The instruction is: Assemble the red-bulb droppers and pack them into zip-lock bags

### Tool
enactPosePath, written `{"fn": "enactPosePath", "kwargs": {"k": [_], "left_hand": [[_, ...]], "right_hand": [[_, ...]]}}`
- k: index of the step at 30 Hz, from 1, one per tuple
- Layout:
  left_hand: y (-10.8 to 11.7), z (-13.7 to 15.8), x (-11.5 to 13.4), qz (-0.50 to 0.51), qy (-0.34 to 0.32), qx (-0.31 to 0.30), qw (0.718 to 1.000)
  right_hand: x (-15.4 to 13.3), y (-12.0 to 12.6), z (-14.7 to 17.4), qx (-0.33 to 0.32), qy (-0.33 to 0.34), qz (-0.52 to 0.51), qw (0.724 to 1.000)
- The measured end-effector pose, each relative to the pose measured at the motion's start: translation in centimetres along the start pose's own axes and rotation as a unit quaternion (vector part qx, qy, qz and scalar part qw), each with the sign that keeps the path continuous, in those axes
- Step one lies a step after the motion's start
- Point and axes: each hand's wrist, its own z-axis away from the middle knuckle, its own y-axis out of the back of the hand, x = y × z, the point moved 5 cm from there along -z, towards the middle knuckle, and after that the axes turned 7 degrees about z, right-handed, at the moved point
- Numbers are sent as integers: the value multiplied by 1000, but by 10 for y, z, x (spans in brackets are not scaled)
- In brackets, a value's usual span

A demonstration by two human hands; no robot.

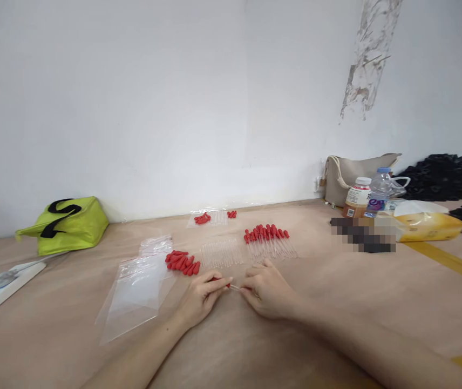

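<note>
My left hand point(202, 297) pinches a red rubber bulb point(228, 285) between thumb and fingers. My right hand point(269, 290) is closed on a thin clear dropper tube point(235, 288), whose end meets the bulb; how deep it sits inside I cannot tell. Just beyond my hands lies a row of bare clear tubes point(222, 253). A pile of loose red bulbs point(182, 262) is to their left. On the right, several droppers with red bulbs on their tubes point(269, 237) lie side by side.
Clear zip bags point(134, 292) lie at left, near a lime-green bag point(73, 224) and a white box point(6, 289). More bulbs point(202, 218) rest by the wall. Bottles point(358, 197), a yellow tissue pack point(429, 224) and a beige bag point(352, 173) stand at right.
</note>
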Motion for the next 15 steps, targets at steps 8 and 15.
{"fn": "enactPosePath", "kwargs": {"k": [8,15], "left_hand": [[0,3,-10,-18,118,1,993],[-6,1,-8,-9,107,-59,993]], "right_hand": [[82,-9,-7,-4,-282,-135,950],[114,-3,-35,7,-383,-36,923]]}}
